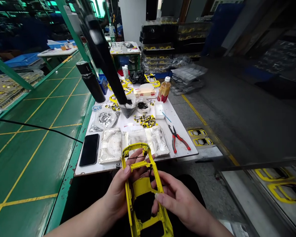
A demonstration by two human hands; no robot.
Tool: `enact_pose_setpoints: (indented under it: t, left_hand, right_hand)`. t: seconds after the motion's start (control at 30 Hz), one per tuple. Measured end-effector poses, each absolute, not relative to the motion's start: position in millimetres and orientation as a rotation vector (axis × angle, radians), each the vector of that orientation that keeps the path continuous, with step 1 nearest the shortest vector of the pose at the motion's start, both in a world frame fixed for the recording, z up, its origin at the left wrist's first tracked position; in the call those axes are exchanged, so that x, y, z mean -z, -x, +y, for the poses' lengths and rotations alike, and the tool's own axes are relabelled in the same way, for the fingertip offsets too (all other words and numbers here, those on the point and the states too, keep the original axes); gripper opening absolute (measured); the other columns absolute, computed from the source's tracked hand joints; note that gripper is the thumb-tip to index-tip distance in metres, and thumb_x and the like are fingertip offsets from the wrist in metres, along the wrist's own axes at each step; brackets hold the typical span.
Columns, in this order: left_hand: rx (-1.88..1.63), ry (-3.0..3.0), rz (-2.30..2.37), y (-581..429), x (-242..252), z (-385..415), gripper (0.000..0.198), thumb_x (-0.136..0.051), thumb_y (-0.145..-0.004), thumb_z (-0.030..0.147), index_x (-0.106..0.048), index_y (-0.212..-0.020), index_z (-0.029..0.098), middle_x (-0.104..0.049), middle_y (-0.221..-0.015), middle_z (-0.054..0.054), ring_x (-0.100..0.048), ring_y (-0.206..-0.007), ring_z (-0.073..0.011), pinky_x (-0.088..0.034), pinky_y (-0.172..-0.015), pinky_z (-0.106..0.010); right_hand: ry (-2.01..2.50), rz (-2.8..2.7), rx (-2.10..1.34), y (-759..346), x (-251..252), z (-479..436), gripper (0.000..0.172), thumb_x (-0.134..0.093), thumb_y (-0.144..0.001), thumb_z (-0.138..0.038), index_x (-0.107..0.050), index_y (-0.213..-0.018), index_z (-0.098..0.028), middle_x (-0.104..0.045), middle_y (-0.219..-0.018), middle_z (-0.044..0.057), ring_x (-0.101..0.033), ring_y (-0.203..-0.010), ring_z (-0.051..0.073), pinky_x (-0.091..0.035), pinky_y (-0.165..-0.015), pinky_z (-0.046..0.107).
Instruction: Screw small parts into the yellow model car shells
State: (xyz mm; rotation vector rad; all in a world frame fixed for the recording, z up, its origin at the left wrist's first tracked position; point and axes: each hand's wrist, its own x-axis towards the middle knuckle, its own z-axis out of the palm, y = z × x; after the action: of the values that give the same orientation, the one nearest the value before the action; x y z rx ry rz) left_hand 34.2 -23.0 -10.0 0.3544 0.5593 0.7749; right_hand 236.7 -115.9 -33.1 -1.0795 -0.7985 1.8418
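Observation:
A yellow plastic frame, shaped like a toy car body with open windows, is held in front of me, its rounded end pointing away. My left hand grips its left side, the thumb on the rim and the fingers behind it. On the other side, my right hand has its thumb and fingers closed around the right rail. Small yellow clips and a thin dark rod sit near the frame's far end. Just beyond lie white worn fixture blocks on the table.
Red-handled pliers lie at the right, a phone at the left. Farther back are a bag of metal pieces, small yellow-black parts, a drink bottle and a black flask. A green conveyor runs along the left.

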Motion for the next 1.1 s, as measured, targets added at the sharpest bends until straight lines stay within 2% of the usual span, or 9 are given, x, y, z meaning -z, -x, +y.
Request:
enact_pose_setpoints:
  t: [0.17, 0.27, 0.5, 0.6, 0.77, 1.0, 1.1]
  left_hand:
    - [-0.762, -0.389, 0.676, -32.5, 8.9, -21.8, 0.066, -0.088, -0.095, 0.049, -0.069, -0.153, 0.024, -0.076, -0.15, -0.016, -0.075, -0.133, -0.0338, -0.059, -0.118, -0.049]
    - [-0.75, -0.403, 0.669, -30.5, 9.5, -21.1, 0.067, -0.09, -0.092, 0.049, -0.071, -0.151, 0.024, -0.075, -0.152, -0.015, -0.075, -0.133, -0.0356, -0.056, -0.12, -0.052]
    - [-0.767, -0.45, 0.647, -30.3, 10.6, -19.6, 0.069, -0.09, -0.089, 0.052, -0.072, -0.151, 0.027, -0.073, -0.156, -0.014, -0.064, -0.148, -0.0409, -0.043, -0.133, -0.06]
    - [-0.764, -0.425, 0.641, -30.3, 11.2, -19.5, 0.07, -0.09, -0.09, 0.051, -0.071, -0.153, 0.027, -0.074, -0.155, -0.014, -0.067, -0.145, -0.0397, -0.046, -0.131, -0.059]
    - [-0.749, -0.372, 0.615, -30.2, 12.6, -20.3, 0.075, -0.089, -0.091, 0.048, -0.065, -0.159, 0.029, -0.073, -0.155, -0.015, -0.073, -0.133, -0.0371, -0.054, -0.123, -0.057]
    - [-0.747, -0.363, 0.623, -30.4, 13.4, -20.3, 0.081, -0.089, -0.09, 0.047, -0.06, -0.164, 0.03, -0.072, -0.155, -0.014, -0.073, -0.134, -0.0369, -0.055, -0.122, -0.056]
    - [-0.752, -0.365, 0.629, -30.1, 14.8, -20.8, 0.083, -0.089, -0.09, 0.048, -0.058, -0.165, 0.03, -0.072, -0.155, -0.014, -0.072, -0.135, -0.0368, -0.054, -0.122, -0.056]
  right_hand:
    - [1.083, -0.776, -1.831, -237.2, 32.7, -117.7, 0.075, -0.086, -0.101, -0.055, -0.056, -0.163, -0.025, -0.077, -0.126, 0.01, -0.081, -0.092, 0.018, -0.062, -0.084, 0.031]
    - [1.059, -0.77, -1.849, -236.3, 29.6, -116.2, 0.075, -0.086, -0.101, -0.056, -0.057, -0.162, -0.024, -0.078, -0.122, 0.009, -0.081, -0.092, 0.017, -0.062, -0.084, 0.03]
    - [1.039, -0.776, -1.861, -234.4, 29.2, -115.1, 0.077, -0.086, -0.102, -0.054, -0.054, -0.164, -0.022, -0.08, -0.112, 0.008, -0.08, -0.092, 0.018, -0.062, -0.085, 0.03]
    - [1.034, -0.767, -1.861, -234.2, 28.5, -114.3, 0.077, -0.088, -0.1, -0.055, -0.055, -0.163, -0.024, -0.079, -0.119, 0.009, -0.08, -0.091, 0.017, -0.062, -0.084, 0.03]
    - [1.041, -0.764, -1.867, -234.4, 27.3, -114.3, 0.077, -0.087, -0.101, -0.054, -0.055, -0.164, -0.023, -0.08, -0.115, 0.008, -0.08, -0.092, 0.016, -0.062, -0.084, 0.028]
    - [1.043, -0.737, -1.867, -234.6, 29.9, -118.4, 0.075, -0.088, -0.101, -0.052, -0.056, -0.163, -0.025, -0.078, -0.12, 0.008, -0.081, -0.093, 0.017, -0.063, -0.086, 0.03]
    - [1.041, -0.735, -1.868, -234.6, 30.5, -118.2, 0.077, -0.088, -0.101, -0.052, -0.055, -0.164, -0.024, -0.079, -0.116, 0.008, -0.081, -0.093, 0.017, -0.062, -0.086, 0.03]
